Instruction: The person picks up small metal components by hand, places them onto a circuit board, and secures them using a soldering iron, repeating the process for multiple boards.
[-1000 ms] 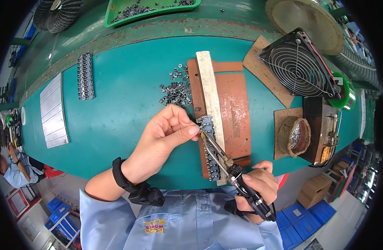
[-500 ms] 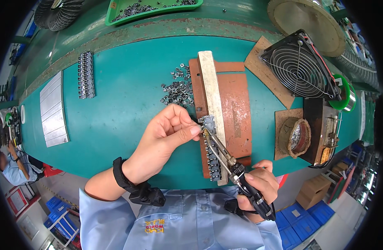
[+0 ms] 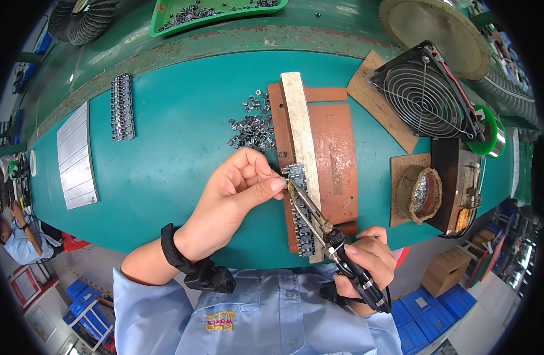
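Note:
My right hand (image 3: 369, 260) grips a black-handled soldering iron (image 3: 358, 272), which has a thin feed tube beside its metal barrel. Its tip meets a strip of small black circuit boards (image 3: 304, 236), right by the fingertips of my left hand (image 3: 233, 192). Those left fingers are pinched together at the strip's left edge; whatever sits between them is too small and covered to name. The strip lies along a pale bar (image 3: 298, 112) on a reddish-brown fixture (image 3: 337, 142). Small metal parts (image 3: 252, 130) lie in a loose pile beyond my left hand.
A black fan (image 3: 423, 92), a green solder spool (image 3: 491, 133), a crusted round pot (image 3: 426, 195) and a dark box (image 3: 452, 177) stand at right. Leftward lie another board strip (image 3: 122, 106) and a silvery plate (image 3: 76, 157). A green tray (image 3: 219, 13) is at the back.
The soldering iron's handle and barrel have shifted slightly left, with the tip still at my left fingertips. My left hand and the board strip have stayed in place.

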`<control>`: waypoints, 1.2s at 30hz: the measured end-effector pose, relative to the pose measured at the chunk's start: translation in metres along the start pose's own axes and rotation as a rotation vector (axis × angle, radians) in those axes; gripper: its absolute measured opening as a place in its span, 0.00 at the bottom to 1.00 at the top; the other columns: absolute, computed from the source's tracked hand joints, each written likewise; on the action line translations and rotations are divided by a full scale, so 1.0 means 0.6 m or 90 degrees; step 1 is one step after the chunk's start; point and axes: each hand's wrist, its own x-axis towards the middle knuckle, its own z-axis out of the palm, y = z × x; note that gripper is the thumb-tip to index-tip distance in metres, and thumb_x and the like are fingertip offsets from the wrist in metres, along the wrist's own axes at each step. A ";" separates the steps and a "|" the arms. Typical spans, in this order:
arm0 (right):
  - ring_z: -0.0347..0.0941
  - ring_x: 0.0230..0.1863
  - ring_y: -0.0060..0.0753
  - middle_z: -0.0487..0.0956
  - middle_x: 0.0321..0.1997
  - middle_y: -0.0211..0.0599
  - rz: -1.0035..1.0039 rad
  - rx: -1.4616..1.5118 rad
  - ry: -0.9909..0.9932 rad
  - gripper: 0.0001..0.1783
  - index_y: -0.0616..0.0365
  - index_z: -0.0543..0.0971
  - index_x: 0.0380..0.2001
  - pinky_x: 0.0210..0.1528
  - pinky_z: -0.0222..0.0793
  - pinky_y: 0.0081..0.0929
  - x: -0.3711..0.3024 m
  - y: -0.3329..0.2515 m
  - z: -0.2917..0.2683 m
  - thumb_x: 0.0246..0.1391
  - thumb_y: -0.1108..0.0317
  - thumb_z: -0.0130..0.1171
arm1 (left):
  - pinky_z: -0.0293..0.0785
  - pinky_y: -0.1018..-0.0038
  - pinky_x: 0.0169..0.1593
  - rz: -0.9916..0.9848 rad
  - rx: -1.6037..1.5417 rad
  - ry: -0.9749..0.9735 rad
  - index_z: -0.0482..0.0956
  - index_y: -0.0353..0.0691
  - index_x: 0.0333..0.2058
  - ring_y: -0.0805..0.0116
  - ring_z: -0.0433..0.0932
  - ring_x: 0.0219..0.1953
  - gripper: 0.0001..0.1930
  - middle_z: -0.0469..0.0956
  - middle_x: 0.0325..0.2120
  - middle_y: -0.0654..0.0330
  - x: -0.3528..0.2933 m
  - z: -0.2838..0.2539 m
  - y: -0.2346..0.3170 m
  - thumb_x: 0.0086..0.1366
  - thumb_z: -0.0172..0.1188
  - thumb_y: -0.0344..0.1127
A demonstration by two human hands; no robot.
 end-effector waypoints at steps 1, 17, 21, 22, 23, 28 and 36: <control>0.68 0.20 0.31 0.73 0.23 0.37 -0.014 -0.004 -0.011 0.25 0.60 0.72 0.37 0.36 0.61 0.33 0.000 0.001 -0.003 0.41 0.52 0.61 | 0.68 0.83 0.38 0.000 -0.003 -0.004 0.65 0.39 0.31 0.80 0.72 0.32 0.06 0.73 0.28 0.66 0.000 -0.001 0.000 0.59 0.54 0.25; 0.64 0.40 0.31 0.64 0.43 0.40 0.253 -0.253 0.510 0.20 0.56 0.59 0.44 0.42 0.62 0.28 -0.141 0.018 0.009 0.49 0.66 0.51 | 0.67 0.80 0.39 0.027 -0.001 0.005 0.66 0.40 0.32 0.75 0.71 0.32 0.04 0.73 0.27 0.63 -0.003 0.003 0.003 0.59 0.52 0.27; 0.64 0.41 0.30 0.64 0.43 0.39 0.262 -0.155 0.507 0.19 0.56 0.61 0.44 0.43 0.63 0.27 -0.126 0.005 0.011 0.49 0.67 0.52 | 0.69 0.80 0.37 0.113 0.116 0.033 0.68 0.36 0.33 0.75 0.72 0.31 0.04 0.73 0.26 0.63 -0.008 -0.015 0.025 0.58 0.52 0.25; 0.63 0.41 0.30 0.64 0.42 0.39 0.246 -0.113 0.507 0.20 0.56 0.61 0.43 0.43 0.63 0.27 -0.120 0.003 0.012 0.48 0.66 0.53 | 0.69 0.79 0.36 0.157 0.173 0.045 0.69 0.35 0.33 0.75 0.73 0.31 0.05 0.73 0.26 0.63 -0.009 -0.022 0.034 0.57 0.53 0.25; 0.63 0.41 0.30 0.64 0.42 0.39 0.244 -0.112 0.509 0.20 0.56 0.61 0.43 0.43 0.63 0.27 -0.114 0.000 0.015 0.48 0.66 0.53 | 0.69 0.79 0.36 0.160 0.174 0.045 0.69 0.35 0.33 0.75 0.73 0.31 0.05 0.73 0.26 0.63 -0.010 -0.031 0.044 0.57 0.53 0.25; 0.64 0.35 0.28 0.66 0.38 0.40 0.137 0.016 0.389 0.21 0.56 0.62 0.43 0.37 0.63 0.24 -0.074 0.006 0.032 0.47 0.65 0.55 | 0.68 0.76 0.30 0.358 0.747 0.200 0.71 0.34 0.30 0.70 0.72 0.27 0.05 0.72 0.26 0.60 -0.016 -0.057 0.076 0.53 0.55 0.24; 0.64 0.27 0.27 0.67 0.35 0.42 0.136 0.030 0.334 0.22 0.56 0.62 0.43 0.30 0.62 0.21 -0.045 0.016 0.049 0.45 0.65 0.58 | 0.67 0.72 0.29 0.377 0.784 0.120 0.73 0.37 0.28 0.62 0.71 0.26 0.06 0.69 0.26 0.57 0.004 -0.054 0.045 0.50 0.57 0.23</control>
